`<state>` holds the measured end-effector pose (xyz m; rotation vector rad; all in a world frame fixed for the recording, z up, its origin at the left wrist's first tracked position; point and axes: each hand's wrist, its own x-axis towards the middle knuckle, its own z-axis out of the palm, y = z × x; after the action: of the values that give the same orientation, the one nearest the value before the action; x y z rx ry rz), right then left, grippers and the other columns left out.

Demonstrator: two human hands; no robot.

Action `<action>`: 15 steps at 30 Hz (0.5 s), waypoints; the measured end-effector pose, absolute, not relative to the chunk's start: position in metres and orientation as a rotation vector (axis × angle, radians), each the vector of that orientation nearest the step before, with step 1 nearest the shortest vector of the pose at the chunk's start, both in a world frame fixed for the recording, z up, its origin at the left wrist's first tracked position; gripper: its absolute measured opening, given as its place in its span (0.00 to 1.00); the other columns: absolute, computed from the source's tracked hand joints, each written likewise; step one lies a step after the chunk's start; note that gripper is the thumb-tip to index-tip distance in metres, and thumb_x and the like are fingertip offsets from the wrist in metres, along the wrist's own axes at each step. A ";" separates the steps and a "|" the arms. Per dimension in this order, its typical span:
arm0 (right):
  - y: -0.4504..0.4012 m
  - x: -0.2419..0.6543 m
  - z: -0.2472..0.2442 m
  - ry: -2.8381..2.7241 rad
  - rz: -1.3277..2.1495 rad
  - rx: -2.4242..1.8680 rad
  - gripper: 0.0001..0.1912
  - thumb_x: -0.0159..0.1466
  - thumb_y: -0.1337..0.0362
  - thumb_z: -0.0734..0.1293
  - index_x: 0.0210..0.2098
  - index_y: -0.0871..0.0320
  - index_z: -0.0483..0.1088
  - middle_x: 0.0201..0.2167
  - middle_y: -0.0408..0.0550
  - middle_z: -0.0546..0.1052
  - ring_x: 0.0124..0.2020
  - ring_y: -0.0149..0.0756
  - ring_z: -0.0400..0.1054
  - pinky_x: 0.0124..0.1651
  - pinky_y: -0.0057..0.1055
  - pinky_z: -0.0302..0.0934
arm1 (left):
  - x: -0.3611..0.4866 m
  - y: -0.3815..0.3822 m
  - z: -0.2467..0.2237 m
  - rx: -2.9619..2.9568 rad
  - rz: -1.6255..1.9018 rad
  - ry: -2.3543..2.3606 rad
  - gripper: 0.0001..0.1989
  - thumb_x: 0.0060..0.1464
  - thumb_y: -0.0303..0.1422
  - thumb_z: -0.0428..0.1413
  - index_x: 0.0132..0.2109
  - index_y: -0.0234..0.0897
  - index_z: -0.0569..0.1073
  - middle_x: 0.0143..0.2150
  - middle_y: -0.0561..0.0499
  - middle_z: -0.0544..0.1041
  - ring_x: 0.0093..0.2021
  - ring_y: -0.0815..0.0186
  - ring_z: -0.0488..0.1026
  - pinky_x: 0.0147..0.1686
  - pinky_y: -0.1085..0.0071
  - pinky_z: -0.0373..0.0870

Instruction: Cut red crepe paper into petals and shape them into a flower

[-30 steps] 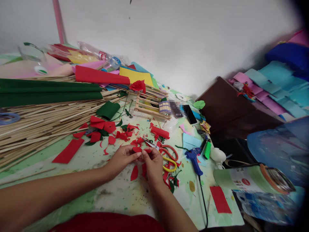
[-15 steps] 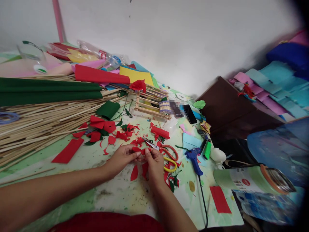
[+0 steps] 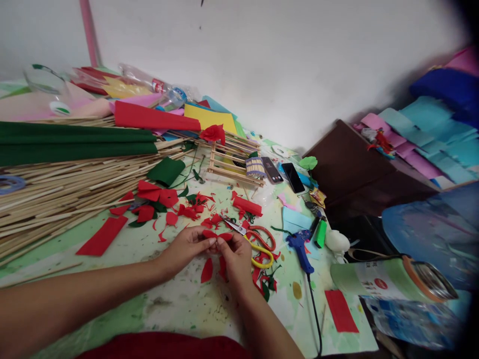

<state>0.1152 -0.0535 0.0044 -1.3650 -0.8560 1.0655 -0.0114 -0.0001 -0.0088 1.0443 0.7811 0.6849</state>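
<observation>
Right, I've got both bare hands close together in my head view, low over the table (image 3: pixel 175 306), working at the red petals (image 3: pixel 209 234). Left hand (image 3: pixel 190 248): thumb and fingers pinched closed, gripping the petals from the left side. Right hand (image 3: pixel 237 257): also closed in a pinch, thumb against the red material, the fingertips of the two hands meeting at the middle. Whether the petals are joined, I cannot tell.

Just below, between the wrists, a loose red petal (image 3: pixel 206 270) lies flat on the table. Over by the right hand are the scissors (image 3: pixel 234 226), blades pointing up and left, with one orange and one yellow handle; the yellow loop sits right beside that hand, and I can't make out whether they touch.

Red scraps (image 3: pixel 188 211) litter the surface beyond the hands, mixed with bits of green. Off to the right, here's the blue glue gun (image 3: pixel 302 249), its cord running down to the table edge, and a red rectangle (image 3: pixel 341 311) beyond the cord. Farther back stands the stick frame (image 3: pixel 224 172), a red flower (image 3: pixel 213 133) at its far left corner. And there on the left, a broad heap of thin sticks (image 3: pixel 75 192), partly covered by a dark green sheet (image 3: pixel 75 142).
</observation>
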 end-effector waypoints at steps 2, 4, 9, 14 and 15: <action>-0.054 0.115 0.003 -0.882 1.041 -1.395 0.06 0.53 0.63 0.67 0.23 0.59 0.69 0.19 0.42 0.74 0.22 0.31 0.69 0.28 0.27 0.65 | -0.012 0.000 -0.009 1.052 0.677 0.791 0.06 0.44 0.34 0.60 0.29 0.35 0.75 0.24 0.54 0.76 0.28 0.68 0.71 0.31 0.72 0.69; -0.054 0.116 0.001 -0.909 1.010 -1.428 0.07 0.53 0.62 0.67 0.24 0.60 0.69 0.19 0.42 0.74 0.22 0.31 0.68 0.28 0.27 0.64 | -0.012 0.000 -0.010 1.051 0.673 0.796 0.06 0.43 0.33 0.60 0.28 0.35 0.75 0.25 0.54 0.76 0.28 0.68 0.71 0.31 0.71 0.69; -0.054 0.115 -0.002 -0.892 1.028 -1.427 0.07 0.53 0.61 0.67 0.25 0.59 0.68 0.20 0.42 0.73 0.23 0.32 0.68 0.30 0.28 0.64 | -0.013 0.000 -0.012 1.009 0.662 0.786 0.05 0.42 0.32 0.60 0.28 0.35 0.74 0.25 0.53 0.76 0.28 0.68 0.72 0.32 0.71 0.68; -0.055 0.115 -0.001 -0.953 0.994 -1.451 0.06 0.54 0.62 0.65 0.25 0.59 0.67 0.21 0.43 0.73 0.23 0.31 0.67 0.29 0.27 0.63 | -0.016 0.000 -0.014 0.992 0.665 0.755 0.06 0.41 0.30 0.61 0.31 0.35 0.75 0.26 0.53 0.77 0.29 0.68 0.72 0.31 0.72 0.68; -0.056 0.116 -0.002 -0.977 0.965 -1.474 0.07 0.54 0.62 0.65 0.25 0.59 0.67 0.21 0.43 0.73 0.24 0.31 0.67 0.29 0.27 0.62 | -0.016 0.000 -0.014 0.988 0.666 0.750 0.06 0.41 0.30 0.61 0.30 0.35 0.75 0.26 0.53 0.77 0.29 0.68 0.72 0.31 0.72 0.68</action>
<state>0.1158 -0.0556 -0.0021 -1.4736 -0.9766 0.9648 -0.0157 -0.0001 -0.0141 0.9880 0.7498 0.6659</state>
